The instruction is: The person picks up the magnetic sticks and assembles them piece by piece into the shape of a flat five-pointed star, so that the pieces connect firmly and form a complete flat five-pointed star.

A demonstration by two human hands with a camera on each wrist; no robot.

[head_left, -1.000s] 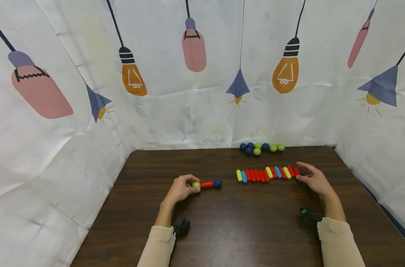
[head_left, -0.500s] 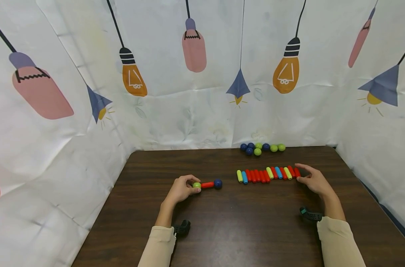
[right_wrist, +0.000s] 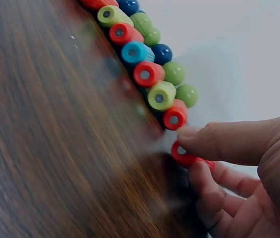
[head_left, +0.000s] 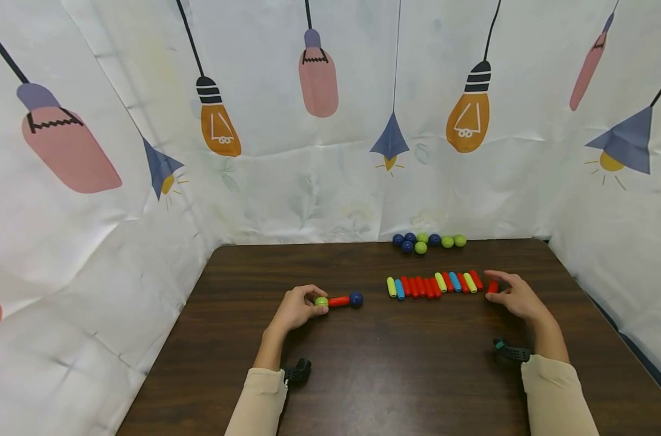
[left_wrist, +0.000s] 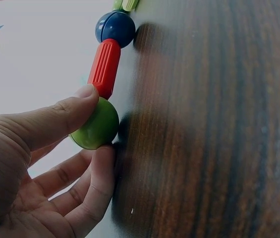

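Note:
My left hand (head_left: 299,307) pinches a green ball (left_wrist: 96,126) between thumb and fingers, low over the table. A red rod (left_wrist: 104,68) joins that ball to a dark blue ball (left_wrist: 115,29), the three lying in a line. At the right end of the row of rods, my right hand (head_left: 518,297) pinches a single red rod (right_wrist: 182,154) between thumb and finger. This rod stands slightly apart from the row; its end shows a round grey metal centre. Nearest to it in the row is another red rod (right_wrist: 175,117).
Red, yellow and blue rods (head_left: 429,287) lie side by side across the table (head_left: 395,363). Behind them, several dark blue and green balls (head_left: 420,247) cluster near the back edge. A white curtain (head_left: 286,181) printed with lamps hangs behind and beside the table.
My right hand has drawn the end red rod a little to the right, opening a gap from the row. My left hand and the joined pieces have stayed in place.

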